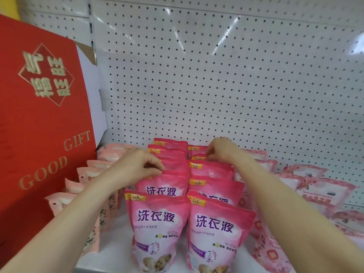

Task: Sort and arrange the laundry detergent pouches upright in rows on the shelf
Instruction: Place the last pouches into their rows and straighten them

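Upright pouches, faces forward; left grip, right grip each tight on one's top.

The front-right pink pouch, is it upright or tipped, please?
Upright: the front-right pink pouch shows its label facing forward with the top edge uppermost.

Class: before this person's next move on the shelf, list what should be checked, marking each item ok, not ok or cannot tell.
1. Left hand pinches the left-row pouch at its top: ok.
2. Right hand pinches the right-row pouch at its top: ok.
3. Front bright pink pouches stand upright, labels forward: ok.
4. Pale pouches at right stand upright: not ok, they lie flat or lean.
5. Room behind the rearmost pouches: cannot tell.
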`<state>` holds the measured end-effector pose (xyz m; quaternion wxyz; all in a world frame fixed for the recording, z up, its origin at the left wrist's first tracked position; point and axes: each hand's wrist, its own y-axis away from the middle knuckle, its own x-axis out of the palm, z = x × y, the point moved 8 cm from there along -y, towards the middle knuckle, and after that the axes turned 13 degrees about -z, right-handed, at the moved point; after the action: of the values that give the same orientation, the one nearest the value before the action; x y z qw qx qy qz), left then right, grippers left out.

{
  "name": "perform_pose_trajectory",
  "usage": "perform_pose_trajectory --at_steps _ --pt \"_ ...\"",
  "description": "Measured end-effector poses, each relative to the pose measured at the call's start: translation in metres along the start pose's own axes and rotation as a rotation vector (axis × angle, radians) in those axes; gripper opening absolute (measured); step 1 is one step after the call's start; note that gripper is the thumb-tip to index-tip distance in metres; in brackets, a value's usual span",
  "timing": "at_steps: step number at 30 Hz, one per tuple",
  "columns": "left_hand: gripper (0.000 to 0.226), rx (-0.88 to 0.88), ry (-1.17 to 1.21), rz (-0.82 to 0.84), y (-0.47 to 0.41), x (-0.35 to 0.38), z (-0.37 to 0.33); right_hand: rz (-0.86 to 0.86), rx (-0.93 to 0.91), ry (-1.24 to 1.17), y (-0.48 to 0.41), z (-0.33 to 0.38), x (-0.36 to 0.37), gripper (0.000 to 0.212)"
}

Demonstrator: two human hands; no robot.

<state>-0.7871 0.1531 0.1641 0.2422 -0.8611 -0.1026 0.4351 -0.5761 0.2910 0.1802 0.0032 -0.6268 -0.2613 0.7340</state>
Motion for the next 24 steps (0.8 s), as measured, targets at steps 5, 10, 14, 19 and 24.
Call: perform_pose_trajectory --at_steps 5,10,14,19,24 --pt "0.014 -0.001 -0.025 -0.028 0.002 -0.006 0.000 -0.102 0.033 -0.012 -0.011 -0.005 0.007 0.016" --pt "0.017 0.005 -0.056 -0.056 0.003 -0.013 -0.005 -0.008 -0.069 -0.031 -0.009 0.008 -0.002 0.019" --pt "0.017 0.000 -0.017 -0.243 0.015 -0.053 -0.004 -0.178 -0.144 -0.026 0.004 0.035 -0.057 0.023" --pt "0.015 0.011 -0.178 -0.439 0.071 -0.100 0.028 -0.358 -0.289 -0.237 0.080 0.105 -0.099 0.018" --pt "0.020 -0.050 -0.244 -0.200 0.115 -0.085 0.071 -0.213 -0.296 -0.309 0.143 0.154 -0.062 0.022"
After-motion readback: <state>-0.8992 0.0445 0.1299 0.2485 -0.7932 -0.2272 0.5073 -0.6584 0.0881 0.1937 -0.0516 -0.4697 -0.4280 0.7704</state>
